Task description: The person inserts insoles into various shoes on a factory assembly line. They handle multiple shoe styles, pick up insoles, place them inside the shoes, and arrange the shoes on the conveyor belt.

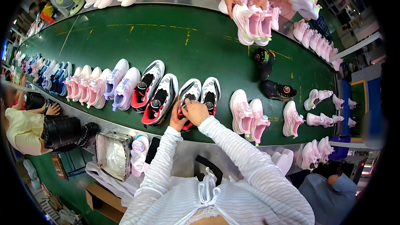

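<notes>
Shoe (190, 87): white-black, on green belt (200, 37), by its near edge
Left hand (177, 119): fingers half-curled at shoe's side, grip unclear
Right hand (196, 111): fingers bent over shoe's opening, grip unclear

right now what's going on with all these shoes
The person's left hand and right hand are both on a white-and-black shoe standing on the green surface. A matching shoe stands just to its right. Across from them, a co-worker's hands hold pink-and-white shoes.
</notes>
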The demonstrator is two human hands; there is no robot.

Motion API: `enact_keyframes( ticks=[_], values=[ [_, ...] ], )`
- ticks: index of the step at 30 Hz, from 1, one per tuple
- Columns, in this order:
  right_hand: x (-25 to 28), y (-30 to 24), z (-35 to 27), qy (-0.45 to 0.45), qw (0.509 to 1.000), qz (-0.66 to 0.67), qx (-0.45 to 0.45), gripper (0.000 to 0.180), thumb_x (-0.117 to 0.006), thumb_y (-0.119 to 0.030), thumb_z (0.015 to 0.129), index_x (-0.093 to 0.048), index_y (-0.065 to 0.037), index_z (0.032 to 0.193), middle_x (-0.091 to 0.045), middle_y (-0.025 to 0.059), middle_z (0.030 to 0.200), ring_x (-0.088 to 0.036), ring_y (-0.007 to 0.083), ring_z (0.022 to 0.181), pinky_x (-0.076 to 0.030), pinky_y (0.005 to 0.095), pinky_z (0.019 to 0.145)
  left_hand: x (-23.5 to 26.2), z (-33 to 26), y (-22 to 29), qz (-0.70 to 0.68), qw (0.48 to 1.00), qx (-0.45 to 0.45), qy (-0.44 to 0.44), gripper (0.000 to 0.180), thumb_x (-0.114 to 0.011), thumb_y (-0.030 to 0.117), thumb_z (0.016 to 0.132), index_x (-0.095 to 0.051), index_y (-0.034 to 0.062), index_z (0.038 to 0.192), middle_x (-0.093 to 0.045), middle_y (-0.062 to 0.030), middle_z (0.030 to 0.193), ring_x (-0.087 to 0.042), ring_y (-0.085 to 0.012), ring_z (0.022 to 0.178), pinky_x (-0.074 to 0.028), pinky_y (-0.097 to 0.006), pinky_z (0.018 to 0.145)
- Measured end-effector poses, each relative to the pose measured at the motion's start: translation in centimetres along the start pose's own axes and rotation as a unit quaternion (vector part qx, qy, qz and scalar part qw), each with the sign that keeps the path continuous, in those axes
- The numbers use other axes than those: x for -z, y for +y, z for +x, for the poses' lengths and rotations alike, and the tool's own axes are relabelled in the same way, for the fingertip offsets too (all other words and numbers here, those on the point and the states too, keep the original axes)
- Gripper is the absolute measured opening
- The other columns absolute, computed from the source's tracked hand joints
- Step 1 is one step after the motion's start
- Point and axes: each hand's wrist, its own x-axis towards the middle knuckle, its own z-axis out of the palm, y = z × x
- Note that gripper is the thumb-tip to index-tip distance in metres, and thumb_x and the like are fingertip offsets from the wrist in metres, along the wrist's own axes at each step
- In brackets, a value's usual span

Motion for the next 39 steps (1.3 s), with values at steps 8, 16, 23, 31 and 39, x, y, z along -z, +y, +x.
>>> enact_keyframes(
  ticks=[8,16,23,31,39],
  values=[
    [-0.2,0.2,1.0,-0.032,0.998,0.059,0.011,0.027,-0.048,-0.025,0.075,-0.046,0.0,0.082,-0.057,0.0169,0.066,-0.056,0.0318,0.06,-0.045,0.0399,0.054,-0.2,-0.1,1.3,0.11,0.993,-0.006,0.035,0.064,-0.056,-0.004,0.063,-0.033,0.0006,0.123,-0.041,-0.0122,0.122,-0.042,-0.0189,0.109,-0.033,-0.028,0.091],
    [0.7,0.8,0.7,0.027,0.996,0.071,0.036,0.029,-0.06,-0.024,0.064,-0.052,-0.005,0.084,-0.058,0.0098,0.069,-0.055,0.029,0.074,-0.041,0.0379,0.075,-0.5,0.0,2.1,0.103,0.994,0.011,0.028,0.064,-0.055,-0.007,0.062,-0.034,0.0017,0.122,-0.04,-0.0125,0.123,-0.041,-0.0198,0.111,-0.032,-0.028,0.093],
    [1.0,0.8,0.2,-0.037,0.996,0.083,-0.01,0.028,-0.061,-0.023,0.065,-0.053,-0.004,0.084,-0.058,0.0141,0.073,-0.056,0.0288,0.074,-0.041,0.0389,0.069,0.1,0.1,1.7,0.049,0.998,0.036,0.026,0.065,-0.061,-0.002,0.062,-0.036,0.0027,0.122,-0.043,-0.0118,0.12,-0.044,-0.0189,0.107,-0.035,-0.027,0.09],
    [-0.2,0.6,-0.2,0.003,0.988,0.154,0.008,0.022,-0.057,-0.014,0.067,-0.053,-0.003,0.086,-0.053,0.0127,0.079,-0.051,0.0283,0.08,-0.041,0.0361,0.072,0.4,0.0,1.7,0.046,0.997,0.043,0.034,0.063,-0.064,0.001,0.061,-0.039,0.0028,0.119,-0.043,-0.0123,0.121,-0.044,-0.0192,0.109,-0.034,-0.028,0.091],
    [1.2,0.6,-1.8,0.066,0.993,0.088,0.035,0.026,-0.057,-0.016,0.069,-0.054,-0.005,0.092,-0.052,0.0101,0.083,-0.05,0.026,0.083,-0.04,0.0352,0.074,0.2,0.5,3.2,0.086,0.995,0.045,0.008,0.068,-0.058,-0.004,0.058,-0.036,0.0031,0.122,-0.044,-0.0124,0.12,-0.045,-0.0179,0.107,-0.034,-0.026,0.09]
  ],
)
